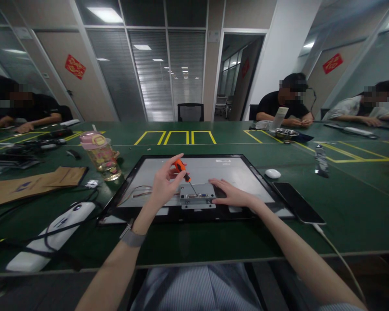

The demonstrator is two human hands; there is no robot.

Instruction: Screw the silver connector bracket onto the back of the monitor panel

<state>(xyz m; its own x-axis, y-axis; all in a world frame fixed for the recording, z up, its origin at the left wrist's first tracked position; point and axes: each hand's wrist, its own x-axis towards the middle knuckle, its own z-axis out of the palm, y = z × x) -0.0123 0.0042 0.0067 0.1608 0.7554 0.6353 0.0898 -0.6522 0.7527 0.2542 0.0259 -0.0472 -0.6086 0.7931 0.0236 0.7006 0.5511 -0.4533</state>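
A flat display panel (246, 172) lies back side up on the green table, with a small metal bracket box (197, 190) at its near middle. Fingers of my left hand (165, 183) are closed around the orange and black handle of a screwdriver (182, 169). The shaft slants down, its tip at the connector edge of the box. My right hand (228, 193) rests flat at the right end of the box, fingers stretched out and touching it. Thin wires (139, 191) run over the panel to the left of the box.
Left of the panel stand a pink-lidded drink bottle (100, 155), a white power strip (55, 237) with black cables and a brown paper bag (35, 185). To the right lie a phone (298, 202) on a cable and a white earbud case (272, 173). Several people sit across the table.
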